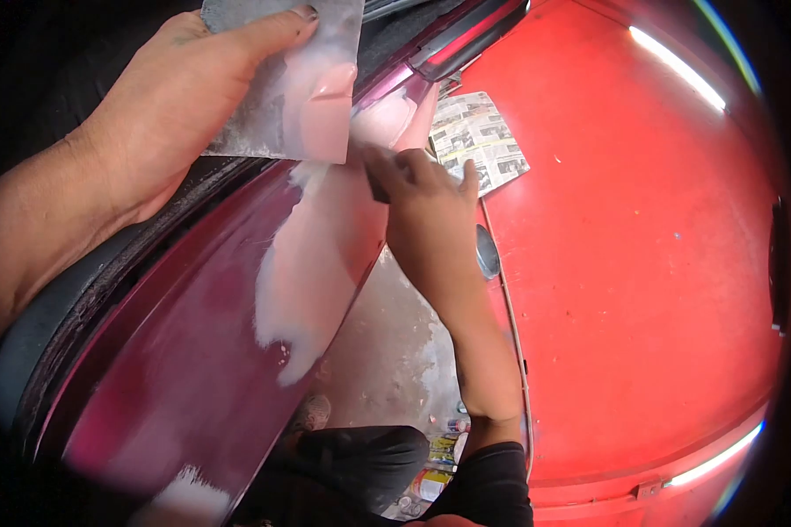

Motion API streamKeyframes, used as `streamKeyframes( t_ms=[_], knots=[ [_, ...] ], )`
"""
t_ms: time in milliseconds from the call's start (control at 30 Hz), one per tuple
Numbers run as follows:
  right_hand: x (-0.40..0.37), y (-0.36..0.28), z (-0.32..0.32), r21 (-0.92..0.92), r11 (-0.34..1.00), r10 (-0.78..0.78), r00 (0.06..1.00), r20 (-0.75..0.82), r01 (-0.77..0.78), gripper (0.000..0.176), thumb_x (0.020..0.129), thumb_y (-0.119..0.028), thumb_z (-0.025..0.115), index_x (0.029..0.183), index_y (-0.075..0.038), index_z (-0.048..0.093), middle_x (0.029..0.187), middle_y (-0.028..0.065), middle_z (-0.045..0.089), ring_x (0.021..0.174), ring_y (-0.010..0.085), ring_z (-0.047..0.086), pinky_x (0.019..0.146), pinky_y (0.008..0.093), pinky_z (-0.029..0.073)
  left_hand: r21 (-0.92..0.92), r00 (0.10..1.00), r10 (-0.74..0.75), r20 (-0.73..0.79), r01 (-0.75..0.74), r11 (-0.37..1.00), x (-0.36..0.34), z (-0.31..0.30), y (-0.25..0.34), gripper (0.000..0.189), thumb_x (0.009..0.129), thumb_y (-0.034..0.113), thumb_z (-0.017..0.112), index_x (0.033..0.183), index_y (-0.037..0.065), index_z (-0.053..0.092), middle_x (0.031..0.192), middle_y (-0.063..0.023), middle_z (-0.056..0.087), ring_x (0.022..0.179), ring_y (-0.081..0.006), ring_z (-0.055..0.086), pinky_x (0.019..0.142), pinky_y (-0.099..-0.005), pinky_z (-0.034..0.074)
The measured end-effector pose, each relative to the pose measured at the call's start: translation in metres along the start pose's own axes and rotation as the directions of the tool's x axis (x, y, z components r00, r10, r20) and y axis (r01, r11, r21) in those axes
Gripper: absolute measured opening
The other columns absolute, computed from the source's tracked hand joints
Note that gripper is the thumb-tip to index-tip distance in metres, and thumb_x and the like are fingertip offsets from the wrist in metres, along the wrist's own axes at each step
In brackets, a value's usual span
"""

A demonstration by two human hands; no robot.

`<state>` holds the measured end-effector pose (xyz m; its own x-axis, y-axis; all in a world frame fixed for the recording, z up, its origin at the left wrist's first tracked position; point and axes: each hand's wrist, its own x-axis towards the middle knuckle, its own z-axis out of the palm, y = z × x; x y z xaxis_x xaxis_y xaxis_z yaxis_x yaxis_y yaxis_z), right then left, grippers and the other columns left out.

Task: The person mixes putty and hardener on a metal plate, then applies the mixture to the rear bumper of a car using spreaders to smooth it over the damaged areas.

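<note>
My left hand (211,97) grips a flat grey mixing plate (246,114), thumb on top. Pink body filler (321,105) is heaped near the plate's right edge. My right hand (426,206) pinches a dark, flat spreader (379,173), blurred by motion, close to the car panel just right of the plate. Pale pink filler (303,272) coats part of the maroon car panel (193,342) in an uneven patch. Another light patch (193,499) lies lower on the panel, and more filler (387,119) shows near its upper end. The right fingertips are partly hidden.
A red wall (633,263) rises on the right, with newspaper (479,140) at its upper left. A thin hose or pipe (506,307) runs along the wall's near edge. Several cans and packages (435,479) stand on the concrete floor (391,351) by my knee (360,461).
</note>
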<state>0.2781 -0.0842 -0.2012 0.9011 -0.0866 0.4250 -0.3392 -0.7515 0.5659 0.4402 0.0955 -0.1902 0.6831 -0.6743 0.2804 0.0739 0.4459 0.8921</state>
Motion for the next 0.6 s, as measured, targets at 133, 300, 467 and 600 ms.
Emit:
streamKeyframes(
  t_ms=[133,300,467,600],
  knots=[
    [0.011,0.013,0.009,-0.097,0.994,0.037,0.988,-0.152,-0.053,0.051,0.087,-0.002,0.051,0.134,-0.021,0.055,0.116,0.0082,0.056,0.113,0.0270,0.054,0.103,0.0675,0.032,-0.016,1.000,0.003,0.012,-0.002,1.000,-0.001,0.000,0.000,0.035,0.092,0.035,0.064,0.104,0.002,0.068,0.092,-0.0054,0.070,0.076,-0.0123,0.067,0.072,-0.0286,0.055],
    [0.021,0.025,0.021,-0.184,0.981,0.014,0.976,-0.219,-0.055,0.052,0.086,-0.003,0.052,0.135,-0.021,0.053,0.120,0.0105,0.054,0.117,0.0289,0.051,0.102,0.0671,0.032,0.018,1.000,-0.002,0.021,0.002,1.000,0.002,-0.003,-0.003,0.034,0.092,0.035,0.064,0.104,0.003,0.068,0.092,-0.0054,0.070,0.076,-0.0123,0.067,0.072,-0.0285,0.055],
    [0.018,0.024,0.025,-0.199,0.980,-0.016,0.983,-0.183,-0.021,0.052,0.085,-0.002,0.053,0.134,-0.020,0.053,0.118,0.0100,0.054,0.115,0.0295,0.052,0.100,0.0663,0.033,0.020,1.000,-0.010,0.014,0.009,1.000,0.002,-0.004,-0.002,0.033,0.093,0.034,0.064,0.104,0.003,0.068,0.093,-0.0048,0.070,0.078,-0.0123,0.067,0.074,-0.0284,0.055],
    [0.011,0.017,0.028,-0.172,0.985,-0.046,0.987,-0.156,0.018,0.056,0.081,-0.002,0.058,0.134,-0.020,0.053,0.116,0.0099,0.054,0.113,0.0297,0.052,0.098,0.0661,0.035,0.041,1.000,-0.026,-0.008,0.027,0.999,0.000,-0.001,0.000,0.033,0.093,0.033,0.064,0.105,0.003,0.068,0.095,-0.0047,0.070,0.080,-0.0129,0.067,0.075,-0.0292,0.054]
  ],
)
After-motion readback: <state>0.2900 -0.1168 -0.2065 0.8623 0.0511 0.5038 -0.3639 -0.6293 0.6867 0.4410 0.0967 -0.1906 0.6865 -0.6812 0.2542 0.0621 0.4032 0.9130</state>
